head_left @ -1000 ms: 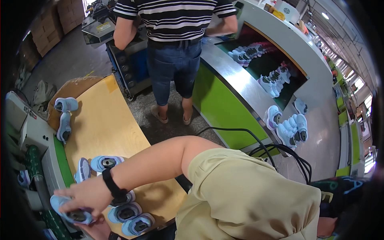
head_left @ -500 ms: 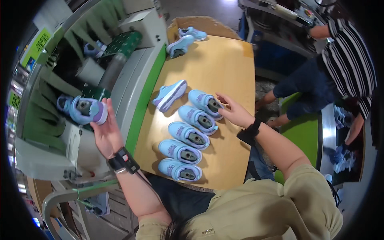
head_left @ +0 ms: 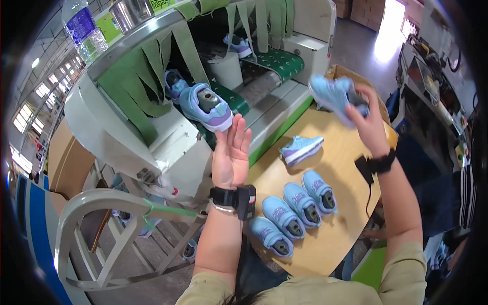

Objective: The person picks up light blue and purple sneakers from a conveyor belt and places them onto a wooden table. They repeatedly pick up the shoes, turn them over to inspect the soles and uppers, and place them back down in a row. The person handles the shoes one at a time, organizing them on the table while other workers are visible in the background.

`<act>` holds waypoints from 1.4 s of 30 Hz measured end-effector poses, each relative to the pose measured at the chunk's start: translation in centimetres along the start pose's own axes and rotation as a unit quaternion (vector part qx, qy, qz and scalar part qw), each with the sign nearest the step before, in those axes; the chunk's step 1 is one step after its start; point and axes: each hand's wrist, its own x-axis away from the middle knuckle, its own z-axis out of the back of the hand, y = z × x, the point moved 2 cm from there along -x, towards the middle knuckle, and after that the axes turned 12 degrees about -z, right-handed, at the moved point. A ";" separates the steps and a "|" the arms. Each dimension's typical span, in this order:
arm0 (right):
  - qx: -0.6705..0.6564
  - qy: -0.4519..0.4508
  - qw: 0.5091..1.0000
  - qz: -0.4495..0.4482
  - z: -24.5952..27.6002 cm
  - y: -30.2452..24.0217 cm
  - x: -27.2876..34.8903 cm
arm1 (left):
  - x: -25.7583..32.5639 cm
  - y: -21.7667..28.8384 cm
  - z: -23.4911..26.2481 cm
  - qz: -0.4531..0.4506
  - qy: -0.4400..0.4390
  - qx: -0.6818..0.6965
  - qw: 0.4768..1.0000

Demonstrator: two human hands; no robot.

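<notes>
1. The right hand (head_left: 372, 119) now grips a motion-blurred, pale-blue sports shoe (head_left: 330, 96) by its right end, above the far part of the tan wooden table (head_left: 305, 259).
2. The near row is down from five to four matching pale-blue shoes (head_left: 274, 207), so one more is apparently taken up for handling.
3. The left hand (head_left: 231, 160) stays wide, palm up, fingertips at a blue-and-purple shoe (head_left: 193, 104) over the green patterned belt (head_left: 282, 65), left; contact I cannot tell.
4. A side-lying shoe (head_left: 301, 150) remains beyond the row.
</notes>
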 end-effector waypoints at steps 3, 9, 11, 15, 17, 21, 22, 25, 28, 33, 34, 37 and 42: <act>-0.020 0.014 0.993 0.114 -4.4 -3.6 -8.7 | 0.2 -0.2 -0.3 0.001 -0.002 0.012 1.000; 0.130 -0.234 0.963 -0.033 -15.1 -0.5 -16.3 | 1.5 0.1 1.0 0.085 -0.046 0.015 0.995; 0.110 -0.190 0.975 0.035 -14.8 0.5 -15.5 | 1.9 0.2 0.9 0.106 -0.045 -0.018 0.993; 0.239 -0.335 0.910 -0.053 -12.7 9.3 -6.3 | 2.1 -0.1 1.1 0.133 -0.045 -0.046 0.989; 0.364 -0.462 0.809 -0.010 -11.0 12.9 0.6 | 2.2 -0.9 1.0 0.153 -0.053 -0.061 0.985; 0.279 -0.308 0.908 -0.059 -8.8 14.4 5.5 | 3.5 -2.1 1.6 0.211 -0.062 -0.175 0.960; 0.271 -0.281 0.920 -0.042 -8.0 12.5 6.2 | 4.0 -2.3 2.0 0.235 -0.057 -0.188 0.952; 0.211 -0.174 0.961 0.033 -5.0 6.1 7.6 | 5.8 -3.9 0.9 0.307 -0.061 -0.204 0.927; 0.229 -0.142 0.955 0.122 -3.3 1.3 8.7 | 8.1 -5.5 -1.8 0.394 -0.090 -0.061 0.913; 0.049 -0.292 0.952 -0.077 -1.1 -4.5 14.2 | 10.7 -7.2 -2.8 0.307 -0.190 -0.140 0.922; -0.065 -0.267 0.952 -0.138 -1.2 -4.3 15.3 | 11.6 -7.5 -4.0 0.265 -0.213 -0.164 0.926; -0.282 -0.175 0.906 -0.263 -1.3 -2.8 17.2 | 14.0 -9.2 -4.7 0.214 -0.329 -0.181 0.902; -0.065 -0.055 0.968 -0.234 1.9 1.3 17.6 | 11.7 -7.9 -3.5 0.204 -0.323 -0.307 0.872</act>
